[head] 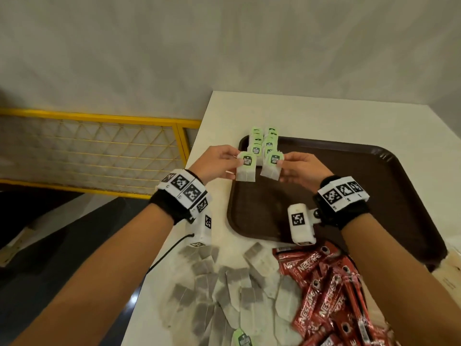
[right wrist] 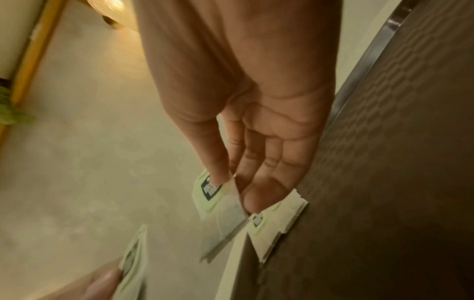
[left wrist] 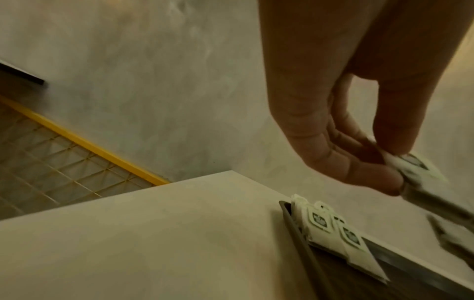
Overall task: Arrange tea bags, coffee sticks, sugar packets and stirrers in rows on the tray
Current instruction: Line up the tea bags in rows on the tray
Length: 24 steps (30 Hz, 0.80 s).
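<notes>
Tea bags [head: 246, 166] upright, tags uppermost

We see a dark brown plastic tray [head: 349, 196] with a fine honeycomb texture on an off-white tabletop [head: 324, 116]. At the tray's far left corner lie white paper tea bags with pale green tags printed in black [head: 262, 143]. Nearer than the tray are grey-filled loose tea bags [head: 224, 290] and glossy red coffee sticks with white lettering [head: 324, 290]. Left of the tray stands a yellow-framed lattice railing [head: 99, 146].

Head view looks steeply down; wrist views close, along fingers; all share tray [head: 411, 196] corner.
</notes>
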Available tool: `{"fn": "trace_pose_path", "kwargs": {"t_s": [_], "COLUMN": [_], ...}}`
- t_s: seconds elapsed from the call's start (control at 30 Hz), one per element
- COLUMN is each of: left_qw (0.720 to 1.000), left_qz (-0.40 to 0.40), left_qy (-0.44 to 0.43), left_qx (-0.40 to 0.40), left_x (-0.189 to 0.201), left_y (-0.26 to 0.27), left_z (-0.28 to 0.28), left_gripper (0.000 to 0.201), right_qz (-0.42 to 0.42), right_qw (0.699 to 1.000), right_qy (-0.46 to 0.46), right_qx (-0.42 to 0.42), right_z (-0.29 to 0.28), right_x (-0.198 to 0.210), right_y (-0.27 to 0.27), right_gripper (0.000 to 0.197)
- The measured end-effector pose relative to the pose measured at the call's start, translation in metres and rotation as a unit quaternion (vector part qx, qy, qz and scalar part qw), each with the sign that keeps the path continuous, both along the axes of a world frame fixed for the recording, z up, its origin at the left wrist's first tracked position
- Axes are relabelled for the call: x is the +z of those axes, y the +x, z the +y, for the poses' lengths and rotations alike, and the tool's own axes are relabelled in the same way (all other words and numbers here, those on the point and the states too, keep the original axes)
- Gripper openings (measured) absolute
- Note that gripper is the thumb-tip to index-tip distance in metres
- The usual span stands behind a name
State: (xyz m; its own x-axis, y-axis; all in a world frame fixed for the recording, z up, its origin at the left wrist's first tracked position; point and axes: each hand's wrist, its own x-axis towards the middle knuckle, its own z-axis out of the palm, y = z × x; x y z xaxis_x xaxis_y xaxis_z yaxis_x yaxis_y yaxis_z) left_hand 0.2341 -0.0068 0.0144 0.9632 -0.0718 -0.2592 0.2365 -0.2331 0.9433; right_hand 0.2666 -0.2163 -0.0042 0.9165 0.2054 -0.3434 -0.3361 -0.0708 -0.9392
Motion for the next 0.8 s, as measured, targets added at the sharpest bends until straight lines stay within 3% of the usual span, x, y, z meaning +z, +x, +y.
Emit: {"fn": "trace_pose_path", "kwargs": {"t_s": [0.17, 0.3, 0.43, 0.63, 0.8], "left_qw": [0.996, 0.994, 0.995, 0.993, 0.987], "left_qz": [0.065, 0.100, 0.090, 0.062, 0.050], "left_qy": [-0.020, 0.004, 0.041, 0.096, 0.151], "left_qx": [0.051, 0.033, 0.006, -0.029, -0.013], "left_x": [-0.019, -0.029, -0.032, -0.031, -0.034], "left_y": [0.027, 0.039, 0.050, 0.071, 0.085], "left_z": [-0.003, 0.000, -0.003, -0.020, -0.031], "left_gripper": [0.030, 0.013, 0.006, 0.026, 0.027], "right_qz": [0.066, 0.069, 0.061, 0.034, 0.017], "right_qw": [0.997, 0.990, 0.985, 0.981, 0.976], "right_qy": [-0.037, -0.126, -0.159, -0.193, -0.216], "right_qx": [-0.010, 0.008, 0.002, 0.003, -0.013], "right_z": [0.006, 0.010, 0.010, 0.005, 0.005], "right_x": [-0.012, -0.021, -0.026, -0.029, -0.033], "right_y": [0.029, 0.043, 0.050, 0.057, 0.062], "right_gripper": [0.014, 0.014, 0.018, 0.016, 0.006]}}
